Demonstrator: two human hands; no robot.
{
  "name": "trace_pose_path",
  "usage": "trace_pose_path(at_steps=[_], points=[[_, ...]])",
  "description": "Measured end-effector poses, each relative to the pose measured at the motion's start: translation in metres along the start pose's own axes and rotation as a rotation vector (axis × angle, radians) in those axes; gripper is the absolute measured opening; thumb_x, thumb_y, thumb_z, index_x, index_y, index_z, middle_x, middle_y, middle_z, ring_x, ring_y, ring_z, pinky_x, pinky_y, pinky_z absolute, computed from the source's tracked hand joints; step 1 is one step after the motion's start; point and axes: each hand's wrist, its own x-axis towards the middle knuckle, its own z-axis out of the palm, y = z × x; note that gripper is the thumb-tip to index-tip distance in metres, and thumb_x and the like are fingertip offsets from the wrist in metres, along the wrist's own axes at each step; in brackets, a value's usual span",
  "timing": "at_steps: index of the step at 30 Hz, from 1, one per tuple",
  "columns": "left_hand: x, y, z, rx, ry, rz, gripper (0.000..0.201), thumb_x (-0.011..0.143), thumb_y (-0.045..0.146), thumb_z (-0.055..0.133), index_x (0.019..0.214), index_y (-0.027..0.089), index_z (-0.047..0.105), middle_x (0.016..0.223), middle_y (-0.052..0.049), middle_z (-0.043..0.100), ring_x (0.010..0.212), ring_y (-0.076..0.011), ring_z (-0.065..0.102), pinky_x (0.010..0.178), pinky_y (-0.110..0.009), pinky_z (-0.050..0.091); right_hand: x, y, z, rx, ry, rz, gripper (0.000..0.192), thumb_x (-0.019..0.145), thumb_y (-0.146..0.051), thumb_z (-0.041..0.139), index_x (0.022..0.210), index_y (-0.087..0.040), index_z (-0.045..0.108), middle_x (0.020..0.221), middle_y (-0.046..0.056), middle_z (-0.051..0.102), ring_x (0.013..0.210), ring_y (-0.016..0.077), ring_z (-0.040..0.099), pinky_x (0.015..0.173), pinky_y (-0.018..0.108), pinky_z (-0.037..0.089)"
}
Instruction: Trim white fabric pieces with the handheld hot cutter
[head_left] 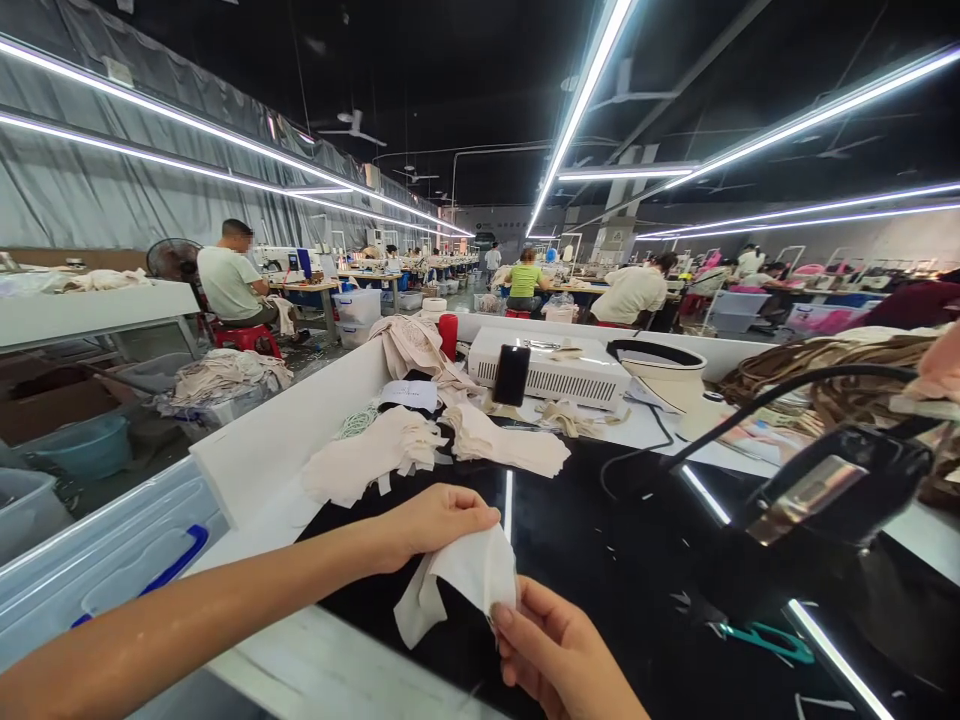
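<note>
White cloth (480, 570): lower centre, between both hands!
Left hand (450, 520): fingers pinching its top.
Right hand (551, 640): fingers clamped on its lower-right edge.
Just beyond: fabric stack (375, 452), left of centre.
Crowding right: black device (847, 475), teal-handled snips (776, 641) below.

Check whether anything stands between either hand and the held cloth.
Nothing visible does: the left hand pinches the cloth near its top, the right hand lower down. The snips lie apart, right of both hands, on the black surface.

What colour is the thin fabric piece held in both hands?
The thin fabric piece is off-white, shown best in the head view.
</note>
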Motion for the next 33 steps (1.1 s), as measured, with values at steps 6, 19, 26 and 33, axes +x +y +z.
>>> trace_pose_path(at_steps=[6,19,26,33], points=[[-0.001,0.001,-0.001,0.034,0.017,0.021,0.049,0.076,0.062,0.079,0.089,0.016,0.069,0.080,0.000,0.065,0.073,-0.0136,0.052,0.066,-0.025,0.036,0.003,-0.002,0.002,0.011,-0.053,0.079,0.052,0.062,-0.059,0.097,0.072,-0.014,0.072,0.065,-0.005,0.049,0.057,0.0042,0.042,0.057,0.018,0.041],[0.001,0.000,-0.002,0.024,0.030,0.062,0.050,0.074,0.065,0.081,0.082,0.017,0.069,0.072,0.002,0.060,0.066,-0.0127,0.050,0.062,-0.024,0.036,0.004,0.000,-0.008,-0.247,-0.088,-0.020,0.051,0.071,-0.064,0.089,0.078,-0.015,0.079,0.063,-0.003,0.054,0.053,0.0060,0.047,0.055,0.022,0.034],[-0.003,0.002,0.002,0.187,-0.132,0.148,0.046,0.086,0.061,0.072,0.088,0.015,0.073,0.075,0.001,0.061,0.066,-0.0119,0.049,0.060,-0.021,0.036,0.011,-0.006,-0.007,0.096,0.124,-0.146,0.061,0.063,-0.064,0.094,0.102,-0.018,0.081,0.074,0.003,0.068,0.069,0.0171,0.060,0.069,0.031,0.052],[0.005,0.012,-0.025,0.828,-0.005,0.382,0.023,0.099,0.034,0.056,0.096,0.020,0.075,0.080,0.001,0.069,0.072,-0.0155,0.059,0.063,-0.023,0.039,0.029,-0.032,-0.027,-0.046,0.432,-0.253,0.056,0.067,-0.059,0.093,0.102,-0.016,0.083,0.055,-0.007,0.041,0.053,0.0084,0.030,0.046,0.022,0.022]])
